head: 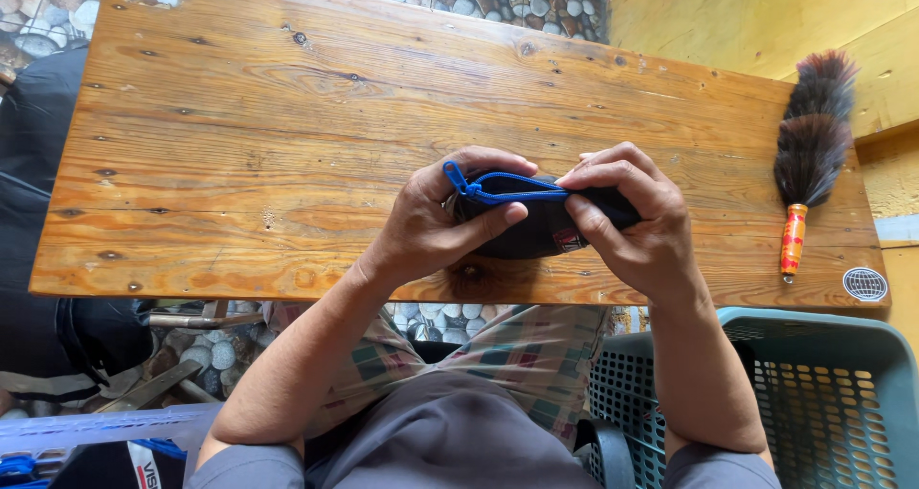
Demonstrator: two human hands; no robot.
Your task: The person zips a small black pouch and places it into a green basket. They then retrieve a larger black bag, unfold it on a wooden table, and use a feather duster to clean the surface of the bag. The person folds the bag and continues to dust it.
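While the dark zippered pouch (536, 223) is held just above the near edge of the wooden table (287, 125), its long axis is laid roughly from 9 o'clock to 3 o'clock, parallel to that edge. The pouch is bracketed by both hands: its 9 o'clock end is gripped by the left hand (436, 221), with the thumb pressed across the front face, and its 3 o'clock end is pinched by the right hand (637, 226), with the fingers curled over the top seam. A blue zipper line is seen along the upper edge, and the blue zipper pull (457, 180) is located at the 9 o'clock end, directly beside the left-hand fingertips; the left hand is therefore the nearer of the two to the pull. Whether the zipper is fully closed cannot be told. Open tabletop is available from 10 o'clock through 1 o'clock of the pouch. At 3 o'clock, well apart, a feather duster (812, 144) with an orange handle is laid near the right-hand table edge, its long axis running 12 to 6 o'clock. At 5 o'clock, below table level, a teal perforated plastic basket (823, 393) is placed beside the right forearm.
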